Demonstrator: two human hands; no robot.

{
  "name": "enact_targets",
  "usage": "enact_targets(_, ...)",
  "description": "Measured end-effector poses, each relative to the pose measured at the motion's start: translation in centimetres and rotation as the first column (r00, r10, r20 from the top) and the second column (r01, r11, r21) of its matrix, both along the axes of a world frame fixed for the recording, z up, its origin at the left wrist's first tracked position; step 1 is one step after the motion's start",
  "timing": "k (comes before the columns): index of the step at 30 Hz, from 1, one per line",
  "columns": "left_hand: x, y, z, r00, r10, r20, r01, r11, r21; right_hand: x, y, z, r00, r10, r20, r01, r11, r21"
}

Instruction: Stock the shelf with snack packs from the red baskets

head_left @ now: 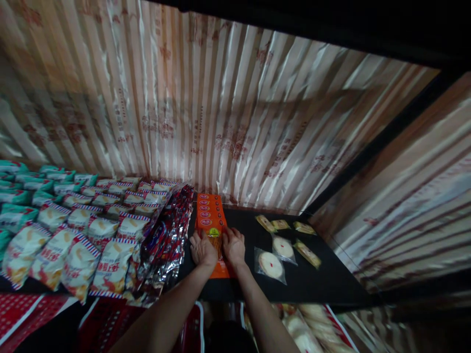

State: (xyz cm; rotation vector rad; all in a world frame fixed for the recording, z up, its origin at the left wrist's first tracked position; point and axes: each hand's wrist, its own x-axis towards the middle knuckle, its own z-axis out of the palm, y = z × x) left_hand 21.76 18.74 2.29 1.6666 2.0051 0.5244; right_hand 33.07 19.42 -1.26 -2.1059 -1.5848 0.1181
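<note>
On the black shelf, an orange snack packet (214, 239) lies flat, its clear window showing brown sticks. My left hand (203, 249) grips its left edge with curled fingers. The opposite edge is held by my right hand (233, 244), fingers bent over it. Behind it, toward the back of the shelf, more orange packaging (209, 210) with repeated oval logos shows; whether it is separate cannot be made out. To the left of my left hand rises a pile of shiny dark red packets (167, 235).
White snack bags (112, 262) stand in rows at left, with green bags (16, 218) beyond. Two round wrapped cakes (271, 265) and several small yellow packets (308, 254) lie at right. A striped curtain (228, 108) hangs behind the black shelf (312, 287); goods boxes sit below.
</note>
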Motion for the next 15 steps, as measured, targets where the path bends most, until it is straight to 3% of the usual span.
enact_targets(4, 0.1, -1.9, 0.8, 0.994, -0.045, 0.103, 0.035, 0.995, 0.096, -0.8, -1.4, 0.7, 0.999, 0.029, -0.039, -0.021, 0.982, 0.187)
enact_targets(8, -1.3, -6.5, 0.8, 0.935, -0.152, 0.321, 0.089, 0.975, 0.203, -2.6, -4.6, 1.5, 0.98, 0.109, -0.167, -0.051, 0.947, 0.316)
enact_targets(12, -5.6, -13.2, -1.8, 0.789, -0.344, 0.509, 0.237, 0.935, 0.265, -5.4, -9.8, 1.2, 0.927, 0.189, -0.323, -0.092, 0.952, 0.292)
enact_targets(15, -10.0, -17.9, -5.2, 0.679, -0.394, 0.62, 0.362, 0.914, 0.185, -7.6, -14.0, 0.3, 0.871, 0.33, -0.363, -0.297, 0.944, 0.145)
